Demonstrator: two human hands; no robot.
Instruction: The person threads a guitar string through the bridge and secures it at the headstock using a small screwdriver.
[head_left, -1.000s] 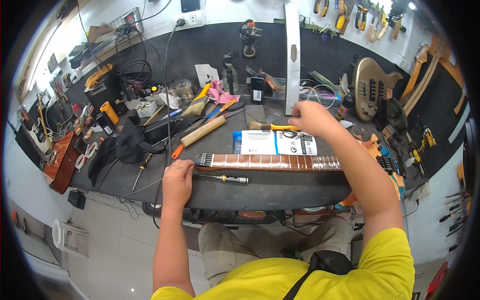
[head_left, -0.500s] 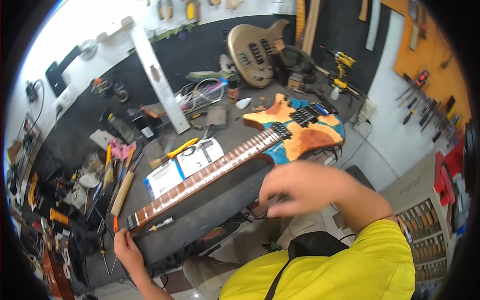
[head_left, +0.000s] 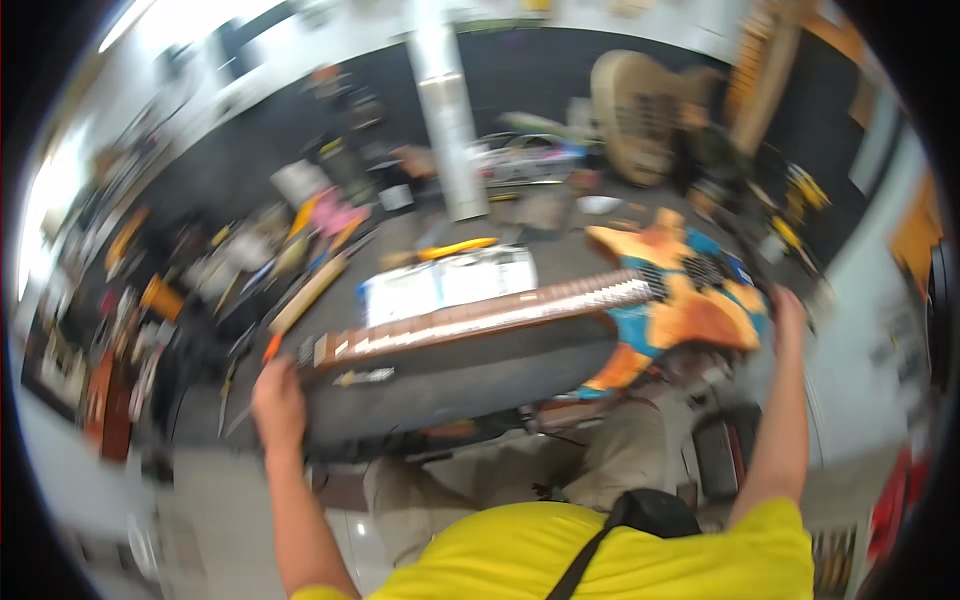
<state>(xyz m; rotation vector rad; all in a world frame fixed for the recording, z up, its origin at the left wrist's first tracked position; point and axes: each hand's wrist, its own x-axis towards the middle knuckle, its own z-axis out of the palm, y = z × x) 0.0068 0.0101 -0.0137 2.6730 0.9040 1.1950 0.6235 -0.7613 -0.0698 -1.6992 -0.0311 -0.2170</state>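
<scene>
A: Where is the guitar (head_left: 692, 318), please?
B: It lies along the front edge of the bench (head_left: 470, 380). The neck points to the left end, and the blue and orange-brown body is near the right front corner.
A: And the left hand (head_left: 278, 402)?
B: It is at the head end of the neck. The fingers are rather close together, but with this blur I cannot tell if they grip it.
A: The right hand (head_left: 788, 308)?
B: It is at the right end of the body. Whether its fingers are wide, narrow or holding, I cannot tell.
A: What is near?
B: A small screwdriver (head_left: 366, 376) lies between the neck and the front edge. Toward the back edge, just behind the neck, are white packets (head_left: 450, 284).
</scene>
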